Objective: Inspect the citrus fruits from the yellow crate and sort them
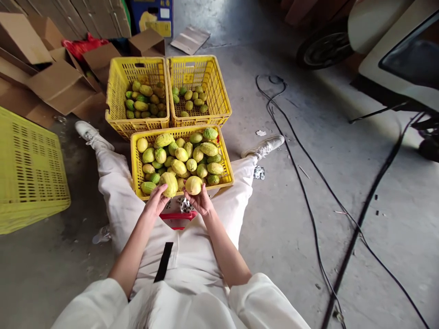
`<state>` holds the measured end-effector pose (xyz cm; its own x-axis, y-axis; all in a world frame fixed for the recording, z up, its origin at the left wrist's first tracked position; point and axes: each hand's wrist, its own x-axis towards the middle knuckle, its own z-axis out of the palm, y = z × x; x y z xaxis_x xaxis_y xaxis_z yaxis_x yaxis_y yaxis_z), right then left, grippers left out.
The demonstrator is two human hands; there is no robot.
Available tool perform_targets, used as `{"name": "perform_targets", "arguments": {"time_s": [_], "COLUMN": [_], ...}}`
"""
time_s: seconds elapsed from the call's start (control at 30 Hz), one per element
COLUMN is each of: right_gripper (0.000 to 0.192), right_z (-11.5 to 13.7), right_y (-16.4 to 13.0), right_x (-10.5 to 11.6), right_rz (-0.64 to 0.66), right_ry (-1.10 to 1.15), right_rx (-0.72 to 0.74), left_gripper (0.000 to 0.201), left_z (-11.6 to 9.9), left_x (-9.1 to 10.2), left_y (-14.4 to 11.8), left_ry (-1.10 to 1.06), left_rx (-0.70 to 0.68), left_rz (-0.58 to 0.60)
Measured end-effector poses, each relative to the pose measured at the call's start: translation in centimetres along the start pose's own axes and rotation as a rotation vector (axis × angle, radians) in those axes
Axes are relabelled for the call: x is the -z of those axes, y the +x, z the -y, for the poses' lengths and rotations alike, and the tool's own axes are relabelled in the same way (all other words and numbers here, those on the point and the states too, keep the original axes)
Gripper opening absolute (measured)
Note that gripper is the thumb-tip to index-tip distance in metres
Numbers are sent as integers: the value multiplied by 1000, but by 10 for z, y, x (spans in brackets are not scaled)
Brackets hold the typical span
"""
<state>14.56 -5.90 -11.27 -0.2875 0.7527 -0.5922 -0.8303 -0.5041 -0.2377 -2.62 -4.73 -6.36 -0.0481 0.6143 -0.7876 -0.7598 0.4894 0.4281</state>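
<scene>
My left hand [158,199] is wrapped round a round yellow-green melon [168,184], held over the near rim of a yellow crate. Beside it, my right hand [200,200] grips a smaller, paler yellow melon [194,185] by its lower side. The two fruits are apart from each other. Just beyond them, the shallow yellow crate [227,168] between my legs is full of oval melons [179,167], some yellow and some green with ribbed skin.
Two deeper yellow crates, left [114,98] and right [222,97], stand behind, each part filled with smaller-looking fruit. A yellow-green crate [34,183] and cardboard boxes [65,87] are at left. Black cables [310,214] cross the floor toward a parked vehicle [387,59].
</scene>
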Motion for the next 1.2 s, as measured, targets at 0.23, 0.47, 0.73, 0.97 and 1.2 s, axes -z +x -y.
{"name": "perform_targets", "arguments": {"time_s": [0.23,0.47,0.73,0.97,1.2], "right_gripper": [44,60,43,36,54], "right_z": [3,-1,-4,-3,-10], "right_y": [-5,-5,3,5,9], "right_x": [-2,-2,6,7,11], "right_rz": [27,65,-11,-46,-24], "right_ry": [-53,-85,-1,-31,-58], "right_rx": [-9,-60,-29,19,51], "left_gripper": [21,29,38,38,58], "left_z": [3,-4,-2,-4,3], "left_x": [-1,2,5,1,10], "left_y": [3,0,4,2,6], "left_ry": [-20,-120,-135,-184,-109], "left_rx": [69,124,112,128,32], "left_rz": [-50,48,52,56,53]}}
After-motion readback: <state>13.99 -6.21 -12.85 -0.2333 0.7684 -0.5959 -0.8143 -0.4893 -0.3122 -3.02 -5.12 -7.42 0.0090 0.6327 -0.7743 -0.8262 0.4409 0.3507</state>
